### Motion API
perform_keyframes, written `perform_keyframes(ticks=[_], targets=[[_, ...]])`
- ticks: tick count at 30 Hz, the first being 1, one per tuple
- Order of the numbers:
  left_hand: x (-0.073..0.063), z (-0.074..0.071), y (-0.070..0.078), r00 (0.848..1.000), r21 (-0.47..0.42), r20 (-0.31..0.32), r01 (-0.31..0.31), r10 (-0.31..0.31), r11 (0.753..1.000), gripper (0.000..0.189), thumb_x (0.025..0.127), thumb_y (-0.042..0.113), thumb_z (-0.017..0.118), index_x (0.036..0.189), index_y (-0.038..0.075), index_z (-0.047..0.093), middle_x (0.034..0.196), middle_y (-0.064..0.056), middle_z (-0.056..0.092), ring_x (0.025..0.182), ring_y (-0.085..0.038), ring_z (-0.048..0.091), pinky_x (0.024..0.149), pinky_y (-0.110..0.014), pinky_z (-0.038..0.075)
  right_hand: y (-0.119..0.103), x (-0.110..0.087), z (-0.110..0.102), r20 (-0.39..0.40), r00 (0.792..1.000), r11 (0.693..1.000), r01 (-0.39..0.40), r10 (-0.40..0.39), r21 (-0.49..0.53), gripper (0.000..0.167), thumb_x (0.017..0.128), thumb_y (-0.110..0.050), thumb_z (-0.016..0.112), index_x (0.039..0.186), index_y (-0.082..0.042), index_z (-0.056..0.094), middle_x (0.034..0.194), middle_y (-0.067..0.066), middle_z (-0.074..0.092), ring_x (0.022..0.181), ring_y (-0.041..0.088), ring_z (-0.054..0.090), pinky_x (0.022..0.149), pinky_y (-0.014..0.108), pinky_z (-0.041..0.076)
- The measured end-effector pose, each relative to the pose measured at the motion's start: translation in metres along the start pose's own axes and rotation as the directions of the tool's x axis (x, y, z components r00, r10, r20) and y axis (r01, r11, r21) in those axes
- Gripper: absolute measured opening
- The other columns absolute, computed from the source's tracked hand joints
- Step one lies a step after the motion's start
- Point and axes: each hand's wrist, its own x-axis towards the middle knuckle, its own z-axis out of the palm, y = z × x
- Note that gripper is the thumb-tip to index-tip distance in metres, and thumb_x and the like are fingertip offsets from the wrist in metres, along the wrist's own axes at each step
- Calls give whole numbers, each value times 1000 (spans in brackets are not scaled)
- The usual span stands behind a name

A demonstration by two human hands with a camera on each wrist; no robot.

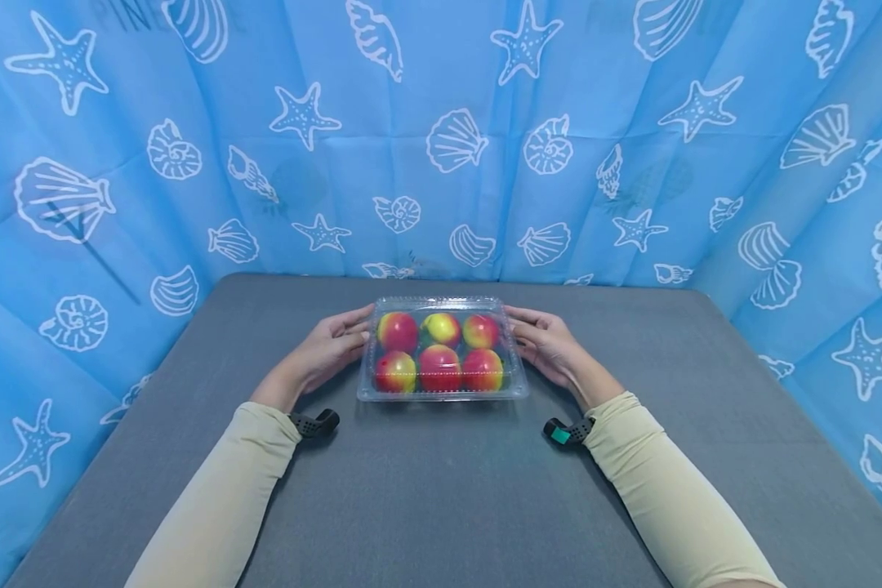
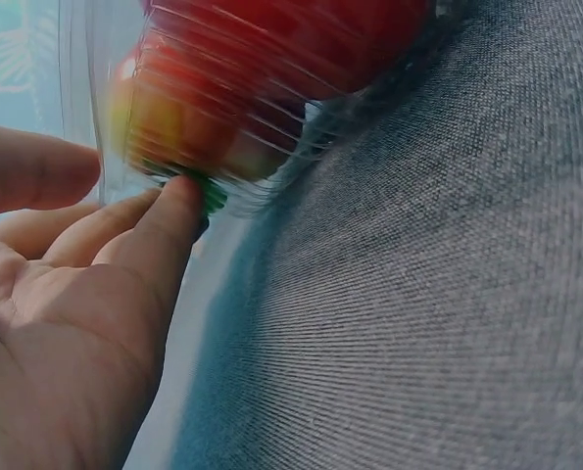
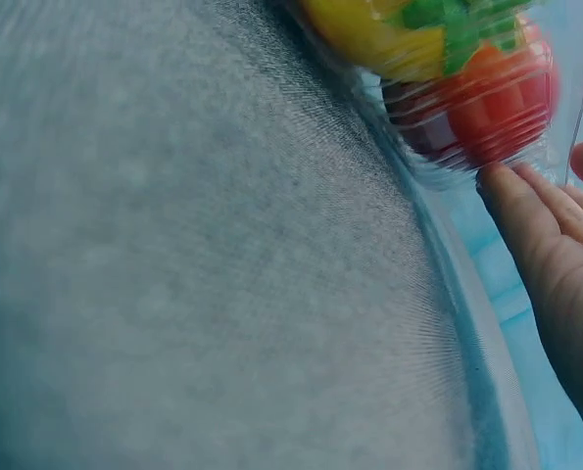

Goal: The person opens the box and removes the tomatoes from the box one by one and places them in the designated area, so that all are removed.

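Note:
A clear plastic fruit box [image 1: 441, 397] with a closed lid is at the middle of the grey table, its long side facing me. Inside, red-and-yellow round fruits [image 1: 440, 369] sit in two rows. At the box's left end, my left hand [image 1: 332, 349] holds the side, thumb by the rim and fingertips against the ribbed wall. My right hand [image 1: 551, 347] holds the opposite end in the same way. Green patches [image 3: 458, 29] show through the plastic in the right wrist view. The far fingers are partly hidden behind the box ends.
Grey cloth covers the table [image 1: 441, 506], whose far edge runs a little behind the box. A blue curtain [image 1: 412, 180] with white shells and starfish hangs behind and on both sides. Each wrist wears a black strap; the right strap [image 1: 567, 431] carries a green patch.

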Motion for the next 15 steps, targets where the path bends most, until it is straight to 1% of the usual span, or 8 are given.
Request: perform_keyframes(ticks=[3,7,9,12,15], targets=[[-2,-1,1,1000,-1,3,10,-10,1000,70,109,6,52,171,10,18,175,-16,27,161,-33,32,125,-43,37,-1,-1,1,3,1000,1000,1,-1,-13,60,108,-5,58,163,2,35,122,-7,75,107,8,74,94,27,62],[-3,-1,2,1000,5,16,-3,3,1000,71,109,6,52,171,8,17,175,-17,27,161,-34,31,124,-41,39,-4,-2,1,15,1000,1000,2,-2,-17,62,107,-5,58,164,1,34,125,-7,74,110,9,74,96,28,62],[-3,-1,2,1000,7,22,-12,12,1000,71,109,5,52,171,7,16,175,-18,27,161,-35,31,123,-39,40,-4,-2,1,19,1000,1000,3,-3,-19,63,106,-3,58,164,0,33,128,-5,73,112,10,74,97,28,62],[-2,-1,2,1000,7,20,-11,11,1000,71,109,5,52,170,7,17,175,-18,28,160,-35,32,122,-37,42,-3,-2,1,22,1000,1000,4,-3,-31,65,105,0,57,166,-3,32,143,6,67,115,10,73,98,29,61],[-1,0,1,1000,2,10,-4,4,1000,70,109,4,52,170,7,18,174,-18,30,160,-34,34,121,-37,43,-3,-2,1,19,1000,999,4,-3,-43,67,104,2,55,167,-8,31,159,19,53,117,11,72,99,30,61]])
